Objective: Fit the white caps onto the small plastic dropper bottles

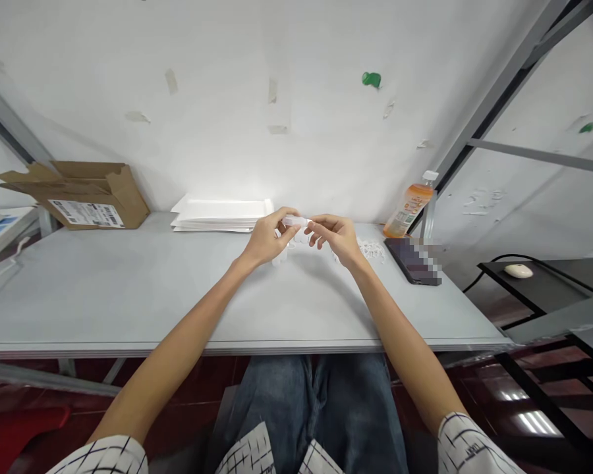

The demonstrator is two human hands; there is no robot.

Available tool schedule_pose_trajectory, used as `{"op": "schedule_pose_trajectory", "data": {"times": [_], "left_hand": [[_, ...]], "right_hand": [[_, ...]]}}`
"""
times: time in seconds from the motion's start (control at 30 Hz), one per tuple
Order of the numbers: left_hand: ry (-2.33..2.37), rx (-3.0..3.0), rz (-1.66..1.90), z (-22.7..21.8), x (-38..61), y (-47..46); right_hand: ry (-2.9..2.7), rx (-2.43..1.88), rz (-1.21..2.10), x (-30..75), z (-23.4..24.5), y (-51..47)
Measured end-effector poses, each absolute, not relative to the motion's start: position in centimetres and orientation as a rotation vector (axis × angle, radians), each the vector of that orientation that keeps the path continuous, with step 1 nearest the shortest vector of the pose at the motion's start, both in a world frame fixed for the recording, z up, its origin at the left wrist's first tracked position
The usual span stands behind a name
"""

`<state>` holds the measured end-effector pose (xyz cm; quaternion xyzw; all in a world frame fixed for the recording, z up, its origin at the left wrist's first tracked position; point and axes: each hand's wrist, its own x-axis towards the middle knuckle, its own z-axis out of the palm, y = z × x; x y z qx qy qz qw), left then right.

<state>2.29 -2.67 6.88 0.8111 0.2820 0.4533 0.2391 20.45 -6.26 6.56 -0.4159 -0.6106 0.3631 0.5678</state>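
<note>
My left hand point(269, 238) and right hand point(340, 238) pinch a whitish piece point(296, 221) between them — likely for steadiness; white bits point(373, 250) beside my right — probably for reach.

A white object point(297, 221) is partly covered by the left hand point(267, 238). Tiny white pieces point(373, 250), partly hidden behind the right hand point(342, 238), cannot be identified; a smartphone point(404, 255) is partly pixelated, a red seat point(22, 426) cut off at left.

A left hand point(267, 237) and a right hand point(340, 236) hold a small whitish object point(296, 221) above a gray table point(128, 289), where white pieces point(372, 250) lie near the right hand and a dark phone point(406, 259) rests near an orange drink bottle point(409, 207).
</note>
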Motion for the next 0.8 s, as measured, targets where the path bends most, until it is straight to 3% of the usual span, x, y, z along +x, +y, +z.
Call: {"op": "schedule_pose_trajectory", "data": {"times": [0.33,0.57,0.8], "left_hand": [[0.864,1.983,1.387,7.2,1.9,-2.0],[0.921,2.064,1.38,7.0,2.0,-2.1],[0.972,2.155,1.348,7.1,2.2,-2.5]], "right_hand": [[-1.411,-0.965,0.746,24.6,7.8,-6.6],[-1.629,-1.552,0.641,31.7,7.0,-7.8],[-1.982,-1.675,0.749,29.7,6.5,-8.7]]}}
